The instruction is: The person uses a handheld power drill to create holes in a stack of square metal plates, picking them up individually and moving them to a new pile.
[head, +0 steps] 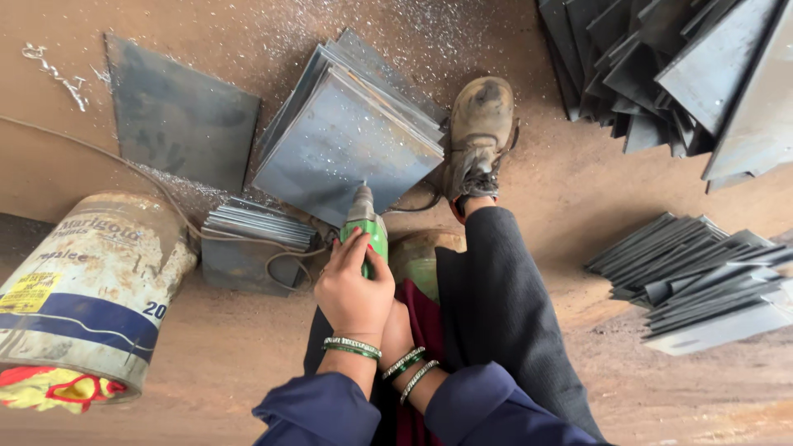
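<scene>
Two hands worked close together at the moment I watched through the head camera. My left hand [353,289] was wrapped around the green drill [368,231], its fingers closed on the body, and the bit pressed on the near edge of the top steel plate [347,144]. My right hand [398,330] sat just behind and mostly under the left one; I could not tell if its fingers were closed or what they held. The plate lay on a leaning stack of similar plates on the floor [570,190], and my boot [479,132] pressed on the stack's right side. Bright metal chips were spread over the top plate and the floor near it, so I judged that some drilling was already done. I could not see a finished hole in this plate. More plate piles [702,281] lay at the right, and an old paint bucket [83,297] lay on its side at the left. A single dark plate [178,116] rested flat further away.
</scene>
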